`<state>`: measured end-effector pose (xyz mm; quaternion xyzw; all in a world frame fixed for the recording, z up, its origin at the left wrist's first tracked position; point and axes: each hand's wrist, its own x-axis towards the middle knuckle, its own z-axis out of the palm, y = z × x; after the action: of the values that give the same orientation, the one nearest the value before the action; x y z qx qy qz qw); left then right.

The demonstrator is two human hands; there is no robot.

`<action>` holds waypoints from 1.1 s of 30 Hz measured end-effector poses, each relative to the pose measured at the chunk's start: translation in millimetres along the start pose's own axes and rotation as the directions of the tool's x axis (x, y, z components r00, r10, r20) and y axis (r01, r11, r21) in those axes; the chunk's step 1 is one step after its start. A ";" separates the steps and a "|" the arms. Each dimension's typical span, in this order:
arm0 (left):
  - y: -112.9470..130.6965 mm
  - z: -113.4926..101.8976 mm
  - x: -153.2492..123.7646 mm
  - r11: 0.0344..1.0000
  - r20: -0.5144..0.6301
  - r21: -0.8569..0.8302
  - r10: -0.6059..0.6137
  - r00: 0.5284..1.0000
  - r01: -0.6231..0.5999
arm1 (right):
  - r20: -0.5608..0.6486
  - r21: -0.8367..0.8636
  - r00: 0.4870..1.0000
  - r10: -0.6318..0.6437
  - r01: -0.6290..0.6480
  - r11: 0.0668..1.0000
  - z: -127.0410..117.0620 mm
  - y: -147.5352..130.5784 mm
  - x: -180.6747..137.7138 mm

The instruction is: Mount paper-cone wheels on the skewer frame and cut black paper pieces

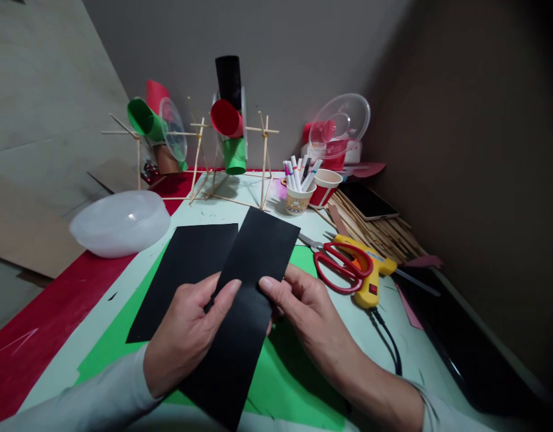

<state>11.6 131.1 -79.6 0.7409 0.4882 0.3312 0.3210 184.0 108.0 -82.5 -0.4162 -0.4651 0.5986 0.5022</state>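
A long strip of black paper [253,264] is held up between my two hands, tilted over the table. My left hand [193,321] grips its left edge, with the thumb on top and the other fingers behind. On the right edge, my right hand [310,312] pinches the strip in the same way, its fingertips partly hidden underneath. Beneath and to the left lies a second piece of black paper [172,279], flat on a green sheet [289,384].
Red-handled scissors [341,267] rest against a yellow glue gun [370,285] at right. Behind are a paper cup of markers [298,198], a red-and-white cup [323,186] and stick frames [265,162] carrying coloured paper tubes [226,119]. A translucent plastic bowl [120,223] sits left.
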 end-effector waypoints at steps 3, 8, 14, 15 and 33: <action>-1.5 0.9 0.2 0.988 -0.055 -0.114 -0.110 0.992 0.103 | 0.132 0.000 0.989 0.068 -0.069 0.998 -0.2 -0.8 0.9; -6.2 -4.2 2.4 0.845 0.132 -0.399 -0.331 0.934 0.356 | 0.192 -0.037 0.978 0.080 -0.074 0.997 -6.3 6.7 4.4; -1.6 -8.1 5.3 0.693 0.478 -0.468 -0.324 0.816 0.549 | 0.291 -0.145 0.944 0.158 -0.120 0.982 -15.9 0.0 6.7; -0.1 -7.7 5.8 0.665 0.451 -0.516 -0.325 0.831 0.540 | 0.273 -0.242 0.954 0.123 -0.056 0.969 -19.3 -5.6 7.4; -6.9 -33.6 32.6 0.514 -0.231 -0.854 -0.513 0.827 0.081 | 0.109 -0.840 0.971 -0.211 -0.024 -0.543 -108.7 -12.6 17.5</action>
<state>-9.0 168.9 -60.0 0.3090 0.4632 0.6192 0.5537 289.1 141.2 -94.7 -0.6295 -0.7499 -0.2001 -0.0352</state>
